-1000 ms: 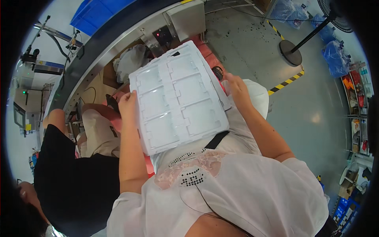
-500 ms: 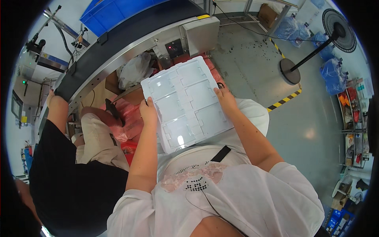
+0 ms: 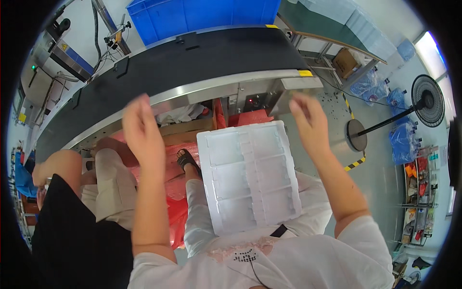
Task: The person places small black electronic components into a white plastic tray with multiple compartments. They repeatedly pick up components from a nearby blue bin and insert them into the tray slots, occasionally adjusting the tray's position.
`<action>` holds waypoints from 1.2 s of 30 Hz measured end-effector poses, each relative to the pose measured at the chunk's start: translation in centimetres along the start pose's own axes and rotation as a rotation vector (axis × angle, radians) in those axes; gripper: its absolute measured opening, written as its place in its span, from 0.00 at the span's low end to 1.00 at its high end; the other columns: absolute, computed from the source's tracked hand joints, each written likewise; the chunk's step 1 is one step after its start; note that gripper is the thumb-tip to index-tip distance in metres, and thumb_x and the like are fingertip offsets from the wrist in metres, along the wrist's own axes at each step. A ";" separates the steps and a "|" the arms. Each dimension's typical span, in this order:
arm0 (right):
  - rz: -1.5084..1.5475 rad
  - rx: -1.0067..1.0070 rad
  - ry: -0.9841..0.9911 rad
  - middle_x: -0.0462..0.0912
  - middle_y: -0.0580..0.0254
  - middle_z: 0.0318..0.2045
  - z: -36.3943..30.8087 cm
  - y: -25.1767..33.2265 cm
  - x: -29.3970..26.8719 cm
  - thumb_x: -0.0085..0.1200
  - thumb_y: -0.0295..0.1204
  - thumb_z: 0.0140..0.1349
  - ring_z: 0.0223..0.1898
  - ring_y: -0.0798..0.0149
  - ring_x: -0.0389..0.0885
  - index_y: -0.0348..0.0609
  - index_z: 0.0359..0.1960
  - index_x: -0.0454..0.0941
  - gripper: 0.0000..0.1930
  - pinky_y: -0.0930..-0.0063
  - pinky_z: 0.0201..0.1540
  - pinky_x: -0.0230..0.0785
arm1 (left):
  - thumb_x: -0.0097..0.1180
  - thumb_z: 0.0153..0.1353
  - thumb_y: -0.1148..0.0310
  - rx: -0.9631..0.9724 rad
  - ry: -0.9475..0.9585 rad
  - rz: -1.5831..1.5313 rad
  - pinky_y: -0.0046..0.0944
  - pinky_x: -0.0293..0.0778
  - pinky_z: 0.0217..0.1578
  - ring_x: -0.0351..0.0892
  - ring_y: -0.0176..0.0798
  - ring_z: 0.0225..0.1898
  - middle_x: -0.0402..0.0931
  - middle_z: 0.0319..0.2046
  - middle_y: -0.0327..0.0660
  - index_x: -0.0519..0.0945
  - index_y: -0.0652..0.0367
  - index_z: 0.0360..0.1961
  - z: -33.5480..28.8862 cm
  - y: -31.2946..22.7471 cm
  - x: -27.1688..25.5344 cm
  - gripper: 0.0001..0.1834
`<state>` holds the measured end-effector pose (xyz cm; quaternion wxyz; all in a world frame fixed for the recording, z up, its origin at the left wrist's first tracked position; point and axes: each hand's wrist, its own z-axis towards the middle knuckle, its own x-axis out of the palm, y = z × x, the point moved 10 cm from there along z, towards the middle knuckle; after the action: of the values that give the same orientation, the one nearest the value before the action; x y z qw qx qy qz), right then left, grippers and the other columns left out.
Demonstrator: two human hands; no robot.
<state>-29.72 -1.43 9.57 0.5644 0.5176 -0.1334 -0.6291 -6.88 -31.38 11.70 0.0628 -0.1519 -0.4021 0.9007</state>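
Note:
A white plastic tray [image 3: 231,178] with several shallow rectangular compartments rests on my lap, and neither hand touches it. Up and left of the tray, my left hand [image 3: 143,130] is raised in front of the conveyor's edge, slightly blurred, its fingers stretched out and nothing in them. On the other side my right hand [image 3: 309,120] hangs raised near the conveyor's metal end box [image 3: 302,85]. Its thumb stands apart from the loosely bent fingers, and it holds nothing. The black conveyor belt [image 3: 211,53] runs across just beyond both hands.
A big blue bin [image 3: 202,17] stands on the belt's far side. Under the conveyor lie red plastic sheeting [image 3: 177,212] and a cardboard box [image 3: 185,129]. A co-worker in black [image 3: 82,236] sits close at my left. A fan [image 3: 427,102] stands to the right.
Both hands have let go of the tray and risen to either side of it. The tray now lies on my lap, and the view has shifted toward the conveyor.

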 end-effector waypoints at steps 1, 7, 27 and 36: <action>0.078 -0.104 -0.005 0.79 0.57 0.38 2.7 2.7 1.6 0.55 0.34 0.62 0.40 0.64 0.78 0.39 0.47 0.76 0.15 0.72 0.44 0.69 | 0.51 0.65 0.67 0.082 -0.043 0.026 0.34 0.69 0.45 0.74 0.38 0.42 0.76 0.41 0.43 0.78 0.64 0.43 3.1 -0.8 0.0 0.12; -0.410 -0.490 -0.080 0.77 0.49 0.38 15.3 9.7 14.9 0.53 0.45 0.60 0.41 0.52 0.77 0.37 0.40 0.79 0.21 0.59 0.42 0.68 | 0.45 0.58 0.34 -0.060 0.054 1.109 0.56 0.66 0.51 0.69 0.56 0.54 0.71 0.51 0.53 0.79 0.61 0.48 15.0 9.3 4.4 0.38; 0.234 -0.135 0.362 0.79 0.64 0.41 4.9 4.7 3.7 0.59 0.22 0.54 0.40 0.70 0.77 0.43 0.47 0.77 0.17 0.74 0.40 0.71 | 0.63 0.57 0.67 -0.140 0.402 -0.214 0.29 0.71 0.36 0.75 0.27 0.34 0.80 0.32 0.35 0.81 0.60 0.42 0.2 -1.6 5.9 0.13; -0.252 -0.107 0.636 0.76 0.56 0.48 -4.0 -9.4 10.7 0.56 0.23 0.55 0.47 0.57 0.76 0.44 0.45 0.79 0.14 0.65 0.48 0.68 | 0.58 0.57 0.71 -0.116 0.704 0.130 0.43 0.69 0.46 0.74 0.44 0.45 0.76 0.44 0.46 0.82 0.61 0.41 -11.8 6.0 12.2 0.11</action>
<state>-30.05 -5.79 -4.53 0.5220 0.6698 0.1474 -0.5071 -14.51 -24.23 -2.90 0.1315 -0.4814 -0.3956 0.7710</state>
